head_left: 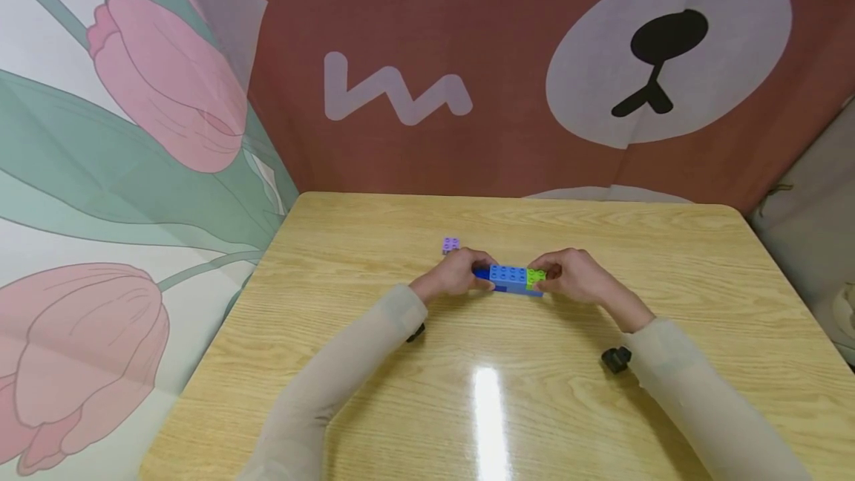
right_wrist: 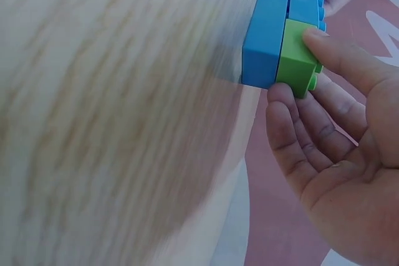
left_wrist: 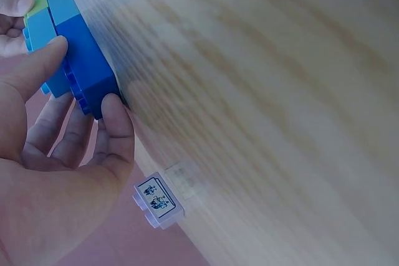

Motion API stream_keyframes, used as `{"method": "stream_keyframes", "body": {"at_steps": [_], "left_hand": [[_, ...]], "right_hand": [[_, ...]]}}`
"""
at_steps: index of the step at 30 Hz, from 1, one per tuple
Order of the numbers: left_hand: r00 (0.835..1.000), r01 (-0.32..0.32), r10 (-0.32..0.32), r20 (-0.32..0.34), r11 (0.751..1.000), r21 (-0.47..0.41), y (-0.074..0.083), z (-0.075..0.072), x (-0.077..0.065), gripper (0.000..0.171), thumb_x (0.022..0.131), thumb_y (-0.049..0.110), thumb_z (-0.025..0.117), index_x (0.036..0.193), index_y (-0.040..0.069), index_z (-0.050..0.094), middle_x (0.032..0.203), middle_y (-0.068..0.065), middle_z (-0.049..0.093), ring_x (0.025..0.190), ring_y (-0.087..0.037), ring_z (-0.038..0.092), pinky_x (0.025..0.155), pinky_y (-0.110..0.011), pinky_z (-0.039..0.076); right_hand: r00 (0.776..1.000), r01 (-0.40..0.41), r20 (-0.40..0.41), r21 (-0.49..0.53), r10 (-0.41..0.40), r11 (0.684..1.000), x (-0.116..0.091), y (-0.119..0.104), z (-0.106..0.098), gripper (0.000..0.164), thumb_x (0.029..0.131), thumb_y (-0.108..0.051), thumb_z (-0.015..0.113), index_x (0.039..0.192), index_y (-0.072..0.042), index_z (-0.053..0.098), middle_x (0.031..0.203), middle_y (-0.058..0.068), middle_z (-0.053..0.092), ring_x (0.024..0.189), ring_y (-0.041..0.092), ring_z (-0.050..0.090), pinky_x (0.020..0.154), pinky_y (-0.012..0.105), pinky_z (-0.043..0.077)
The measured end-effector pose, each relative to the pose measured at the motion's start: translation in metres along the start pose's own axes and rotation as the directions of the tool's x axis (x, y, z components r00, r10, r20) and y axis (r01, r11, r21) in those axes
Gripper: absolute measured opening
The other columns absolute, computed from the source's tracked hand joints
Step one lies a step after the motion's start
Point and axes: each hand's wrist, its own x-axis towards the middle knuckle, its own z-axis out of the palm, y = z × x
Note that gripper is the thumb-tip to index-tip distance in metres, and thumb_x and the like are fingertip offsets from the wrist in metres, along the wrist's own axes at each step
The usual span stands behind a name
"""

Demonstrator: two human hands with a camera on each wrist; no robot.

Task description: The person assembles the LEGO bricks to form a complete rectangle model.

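Note:
On the table stands a two-layer row of toy building bricks. The top layer has a long light blue brick and a small lime green brick at its right end. Below lie a dark blue brick on the left and a light blue brick on the right. My left hand holds the left end, thumb on the near side, fingers behind and at the dark blue brick's end. With thumb and fingers, my right hand pinches the green brick, which sits flush against the upper light blue one.
A small purple brick with a printed side stands on the wooden table, just beyond my left hand. Behind the table's far edge hangs a brown bear-print cloth. A flower-print cloth hangs on the left.

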Motion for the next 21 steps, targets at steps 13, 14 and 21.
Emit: {"method": "stream_keyframes", "body": {"at_steps": [13,14,21], "left_hand": [[1.000,0.001,-0.001,0.002,1.000,0.024,0.0032,-0.0006,-0.0009,0.038,0.091,0.029,0.074,0.127,0.019,0.066,0.124,0.001,0.071,0.107,-0.010,0.065,0.098,-0.029,0.052],[1.000,-0.001,0.001,0.002,1.000,0.026,0.0030,-0.0007,-0.0008,0.039,0.091,0.030,0.074,0.128,0.019,0.066,0.124,0.001,0.071,0.107,-0.010,0.065,0.098,-0.030,0.052],[1.000,-0.019,0.019,0.008,1.000,0.017,-0.0007,0.0002,0.0000,0.040,0.091,0.029,0.074,0.128,0.018,0.066,0.124,0.001,0.071,0.106,-0.009,0.065,0.098,-0.029,0.052]], "right_hand": [[1.000,0.006,-0.021,0.008,-0.006,1.000,-0.0025,0.0062,0.0048,0.038,0.088,-0.025,0.077,0.122,-0.010,0.070,0.103,0.008,0.073,0.083,0.014,0.063,0.069,0.030,0.051],[1.000,0.006,-0.020,0.011,-0.006,1.000,-0.0026,0.0063,0.0048,0.039,0.088,-0.025,0.077,0.123,-0.009,0.070,0.103,0.008,0.073,0.083,0.014,0.063,0.069,0.030,0.051],[1.000,0.002,-0.015,0.038,-0.002,0.999,-0.0037,0.0060,0.0055,0.038,0.089,-0.024,0.077,0.123,-0.011,0.069,0.108,0.010,0.072,0.086,0.015,0.065,0.070,0.030,0.053]]}}
